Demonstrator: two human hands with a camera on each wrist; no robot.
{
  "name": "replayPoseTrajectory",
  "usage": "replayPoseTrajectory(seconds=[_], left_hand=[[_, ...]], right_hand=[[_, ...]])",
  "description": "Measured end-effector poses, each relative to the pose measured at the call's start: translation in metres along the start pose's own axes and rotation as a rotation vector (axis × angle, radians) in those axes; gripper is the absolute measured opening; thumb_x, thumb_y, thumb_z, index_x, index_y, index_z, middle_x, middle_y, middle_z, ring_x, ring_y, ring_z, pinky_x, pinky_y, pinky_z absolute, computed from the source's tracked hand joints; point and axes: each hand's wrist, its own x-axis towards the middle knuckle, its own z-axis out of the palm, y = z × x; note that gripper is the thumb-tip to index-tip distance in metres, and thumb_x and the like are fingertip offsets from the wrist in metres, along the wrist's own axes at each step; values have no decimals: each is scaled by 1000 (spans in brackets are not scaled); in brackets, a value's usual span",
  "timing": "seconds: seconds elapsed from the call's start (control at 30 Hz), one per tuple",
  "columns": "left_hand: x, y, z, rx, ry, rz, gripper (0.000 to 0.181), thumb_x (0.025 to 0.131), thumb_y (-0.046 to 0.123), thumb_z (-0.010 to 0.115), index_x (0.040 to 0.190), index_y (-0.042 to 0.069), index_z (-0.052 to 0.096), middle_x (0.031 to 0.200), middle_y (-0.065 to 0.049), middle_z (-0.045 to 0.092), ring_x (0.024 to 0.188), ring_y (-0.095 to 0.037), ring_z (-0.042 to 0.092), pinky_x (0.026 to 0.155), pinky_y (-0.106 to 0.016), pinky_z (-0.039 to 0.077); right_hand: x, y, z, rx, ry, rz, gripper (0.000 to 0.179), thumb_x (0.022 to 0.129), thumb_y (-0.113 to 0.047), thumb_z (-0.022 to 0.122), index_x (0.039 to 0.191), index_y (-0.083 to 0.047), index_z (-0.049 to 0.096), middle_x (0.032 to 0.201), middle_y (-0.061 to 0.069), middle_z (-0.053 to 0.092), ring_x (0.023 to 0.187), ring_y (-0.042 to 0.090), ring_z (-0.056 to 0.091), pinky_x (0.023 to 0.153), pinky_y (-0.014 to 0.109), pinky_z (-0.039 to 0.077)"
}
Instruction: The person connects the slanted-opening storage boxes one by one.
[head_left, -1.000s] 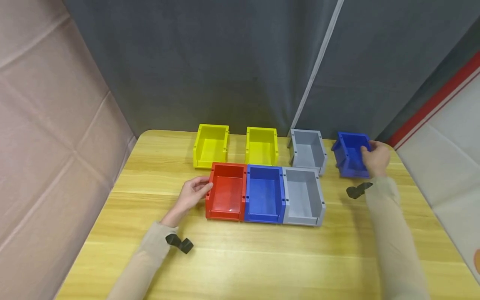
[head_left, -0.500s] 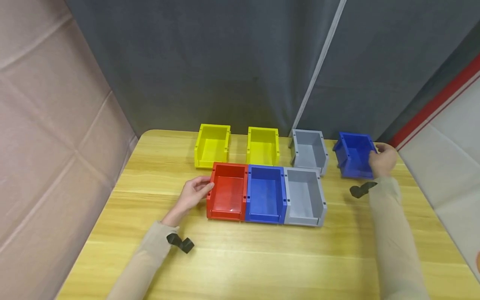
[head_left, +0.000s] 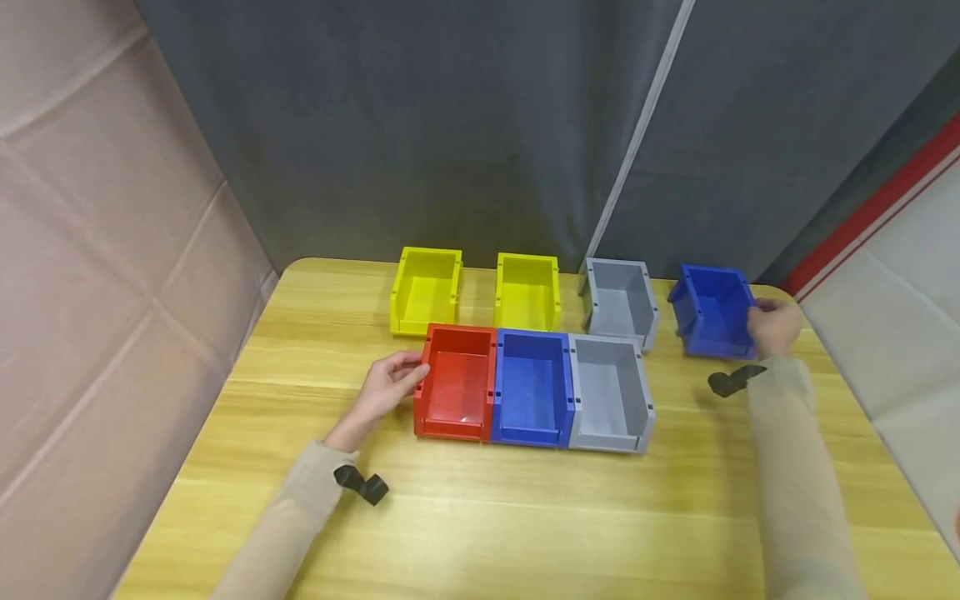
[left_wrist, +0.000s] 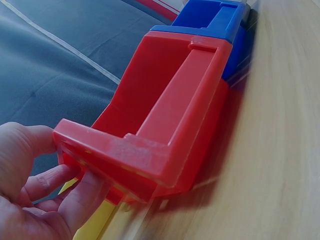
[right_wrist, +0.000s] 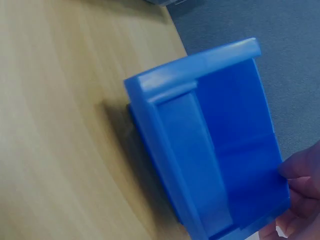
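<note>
My left hand (head_left: 386,385) is at the left side wall of the red storage bin (head_left: 455,379), thumb at its rim and fingers against its outer side, pinching it. Touching the red bin's right side is a blue bin (head_left: 533,387), and a grey bin (head_left: 607,387) adjoins that one. At the back right, my right hand (head_left: 776,327) holds the right side wall of another blue bin (head_left: 716,312). In the right wrist view the thumb (right_wrist: 297,164) lies at that wall's edge, with the other fingers outside it and partly hidden.
Behind the front row stand two yellow bins (head_left: 426,292) and a second grey bin (head_left: 618,300), spaced apart. All the bins are on a wooden table (head_left: 480,533). A dark curtain (head_left: 412,125) hangs along the table's back edge.
The right hand has shifted right, its thumb drawing back from inside the rear blue bin to the side wall. That bin has moved slightly right. The left hand stays at the red bin.
</note>
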Motion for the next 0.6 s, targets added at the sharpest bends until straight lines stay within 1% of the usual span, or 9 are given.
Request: replayPoseTrajectory(seconds=[0.07, 0.13, 0.2, 0.27, 0.37, 0.43, 0.6], left_hand=[[0, 0, 0, -1, 0, 1, 37, 92, 7, 60, 123, -10, 52, 115, -28, 57, 94, -31, 62, 72, -26, 55], [1, 0, 0, -2, 2, 4, 37, 91, 7, 60, 123, -10, 52, 114, -28, 57, 94, -32, 62, 72, -26, 55], [0, 0, 0, -2, 4, 9, 36, 91, 7, 60, 123, -10, 52, 113, -27, 57, 94, -32, 62, 72, -26, 55], [0, 1, 0, -8, 3, 14, 36, 91, 6, 60, 122, -10, 53, 113, -27, 58, 94, -33, 61, 71, -26, 55], [0, 1, 0, -13, -2, 18, 36, 91, 6, 60, 122, -11, 52, 113, -28, 57, 92, -32, 62, 71, -27, 56], [0, 1, 0, -16, -7, 15, 36, 91, 6, 60, 122, -11, 52, 113, -29, 57, 92, -31, 62, 70, -27, 56], [1, 0, 0, -23, -10, 5, 36, 91, 6, 60, 123, -11, 51, 114, -29, 56, 92, -32, 62, 71, -27, 56]], right_hand=[[0, 0, -2, 7, -34, 14, 41, 89, -16, 47, 126, -1, 58, 79, -13, 46, 88, 9, 46, 68, 13, 35], [1, 1, -4, 4, -68, 10, 41, 90, -17, 49, 127, -1, 57, 73, -19, 44, 80, 3, 46, 67, 12, 37], [2, 1, -6, -6, -91, -16, 41, 91, -17, 49, 127, 1, 56, 65, -26, 40, 70, -4, 43, 65, 11, 37], [2, 2, -8, -20, -107, -51, 41, 91, -17, 50, 127, 3, 56, 64, -27, 40, 64, -9, 40, 63, 10, 38], [0, 4, -10, -16, -135, -64, 43, 92, -19, 51, 128, 4, 54, 73, -22, 46, 65, -11, 39, 64, 10, 38], [-2, 4, -11, -2, -141, -49, 44, 93, -21, 52, 129, 3, 54, 75, -20, 47, 66, -11, 41, 64, 10, 39], [-8, 3, -13, 53, -144, -6, 47, 92, -26, 54, 129, 2, 53, 63, -30, 41, 66, -10, 43, 64, 10, 40]])
